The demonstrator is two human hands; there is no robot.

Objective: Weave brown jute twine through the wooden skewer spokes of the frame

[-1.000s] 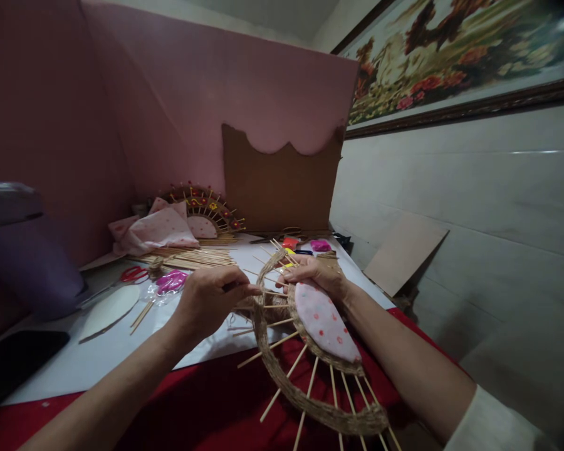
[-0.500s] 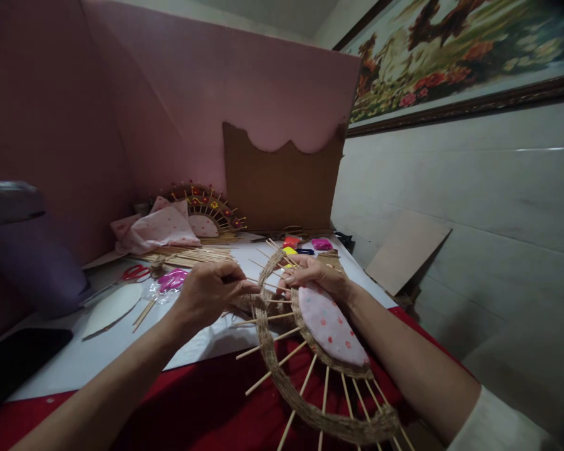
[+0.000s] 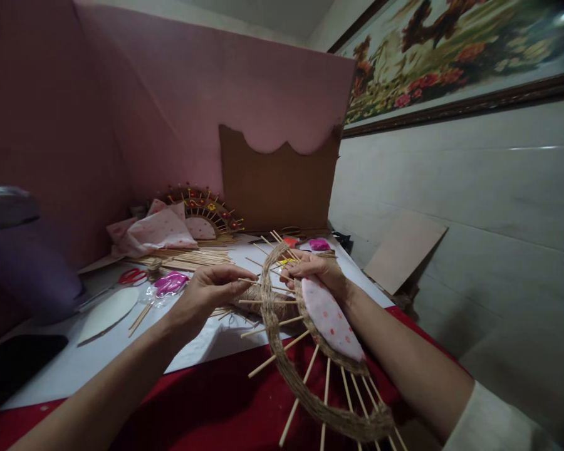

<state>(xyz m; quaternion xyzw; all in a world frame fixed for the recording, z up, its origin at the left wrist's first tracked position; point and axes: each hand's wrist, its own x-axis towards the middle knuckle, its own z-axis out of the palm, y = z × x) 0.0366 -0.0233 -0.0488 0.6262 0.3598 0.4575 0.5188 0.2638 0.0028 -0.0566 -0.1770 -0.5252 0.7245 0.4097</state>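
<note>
**Q:** Hands first. What are they on?

**Me:** My left hand has its fingertips pinched together on a thin wooden stick, one of the spokes near the top of the fan frame. My right hand grips the frame's upper end, fingers curled over the rope rim, thumb against the spokes. The frame hangs tilted between both hands, above the near edge of the table, running from my right hand down toward my lap.

**Q:** The frame itself?

**Me:** A curved band wrapped in brown rope, sticks fanning out through it. Inside sits a pink padded centre with small red dots, edged in the same rope. It lies just under my right wrist.

**Q:** Further out?

**Me:** White sheet on the table, red cloth below it. A bundle of loose sticks behind my left hand. Left of that, red-handled scissors and a pink packet in clear wrap. A finished fan with coloured beads leans at the back beside folded pink cloth. Behind, a brown cardboard panel with a wavy top edge; small pink and red tubs near its foot.

**Q:** Any writing, labels?

**Me:** None I can read. Packet too small and dim. A framed flower picture on the right wall, no lettering visible.
</note>
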